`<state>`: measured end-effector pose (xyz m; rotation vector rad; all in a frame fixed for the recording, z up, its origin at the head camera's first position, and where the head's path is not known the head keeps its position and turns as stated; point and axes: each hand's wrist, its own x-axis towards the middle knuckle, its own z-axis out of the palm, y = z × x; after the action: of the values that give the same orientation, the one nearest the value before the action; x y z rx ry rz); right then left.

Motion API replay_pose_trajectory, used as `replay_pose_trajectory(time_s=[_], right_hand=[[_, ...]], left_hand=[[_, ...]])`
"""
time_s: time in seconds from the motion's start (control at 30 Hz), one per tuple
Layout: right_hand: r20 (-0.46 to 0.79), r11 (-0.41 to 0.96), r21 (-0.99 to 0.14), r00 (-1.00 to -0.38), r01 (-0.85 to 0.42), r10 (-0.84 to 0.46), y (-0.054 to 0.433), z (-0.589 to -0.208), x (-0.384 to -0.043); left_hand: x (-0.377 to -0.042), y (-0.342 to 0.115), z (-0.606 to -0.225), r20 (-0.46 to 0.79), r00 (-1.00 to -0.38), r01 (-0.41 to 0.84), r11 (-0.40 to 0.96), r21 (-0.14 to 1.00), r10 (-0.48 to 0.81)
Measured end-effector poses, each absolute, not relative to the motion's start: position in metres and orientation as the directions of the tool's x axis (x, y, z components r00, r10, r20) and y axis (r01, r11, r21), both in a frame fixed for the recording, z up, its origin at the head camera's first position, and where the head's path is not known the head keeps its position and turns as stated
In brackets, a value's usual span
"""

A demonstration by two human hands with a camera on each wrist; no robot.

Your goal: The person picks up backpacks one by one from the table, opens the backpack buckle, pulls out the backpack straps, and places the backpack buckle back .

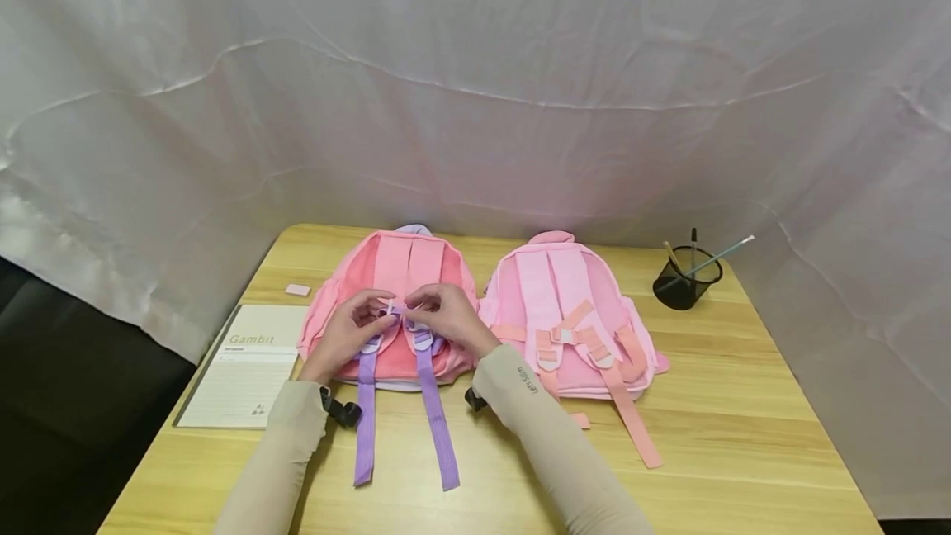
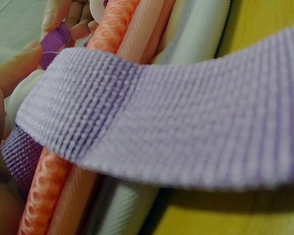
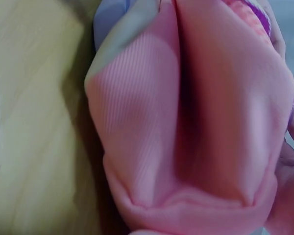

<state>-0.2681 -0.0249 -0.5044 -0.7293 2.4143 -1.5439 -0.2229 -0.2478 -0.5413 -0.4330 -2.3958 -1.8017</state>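
Both my grips, left hand [image 1: 352,329] and right hand [image 1: 451,314], closed to a fingertip pinch on a purple woven strap [image 1: 398,310], over the middle of the coral-pink fabric backpack [image 1: 398,368]. Light-pink fabric backpack [image 1: 605,287] beside it, right; pale rectangular notebook [image 1: 241,382], left.

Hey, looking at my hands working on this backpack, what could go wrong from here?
The short purple webbing could slip loose, since the left hand and right hand seem to pinch it only with fingertips and thumbs.

The long purple strap hangs beside the black wrist device and might snag on it.

The left sleeve is close to the notebook and might nudge it.
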Motion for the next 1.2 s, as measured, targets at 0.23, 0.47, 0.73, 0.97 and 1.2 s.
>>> replay_pose_trajectory(time_s=[0.23, 0.47, 0.73, 0.97, 1.2], right_hand=[[0.129, 0.335, -0.884, -0.858, -0.327, -0.498, -0.0262, -0.5072, -0.2706], [0.138, 0.315, -0.890, -0.853, -0.330, -0.504, -0.0305, -0.5079, -0.2692], [0.115, 0.268, -0.925, -0.870, -0.270, -0.479, -0.0281, -0.5089, -0.2685], [0.140, 0.250, -0.923, -0.860, -0.293, -0.490, -0.0309, -0.5095, -0.2693], [0.139, 0.211, -0.940, -0.865, -0.268, -0.483, -0.0318, -0.5093, -0.2683]], left_hand=[[-0.2217, -0.2482, -0.5393, 0.246, -0.956, 0.282, 0.262, 0.923, 0.162], [-0.2215, -0.2468, -0.5401, 0.238, -0.959, 0.271, 0.258, 0.927, 0.153], [-0.2218, -0.2476, -0.5393, 0.232, -0.961, 0.266, 0.278, 0.923, 0.151], [-0.2231, -0.2460, -0.5400, 0.247, -0.953, 0.288, 0.270, 0.919, 0.175], [-0.2226, -0.2468, -0.5397, 0.240, -0.955, 0.281, 0.271, 0.921, 0.175]])
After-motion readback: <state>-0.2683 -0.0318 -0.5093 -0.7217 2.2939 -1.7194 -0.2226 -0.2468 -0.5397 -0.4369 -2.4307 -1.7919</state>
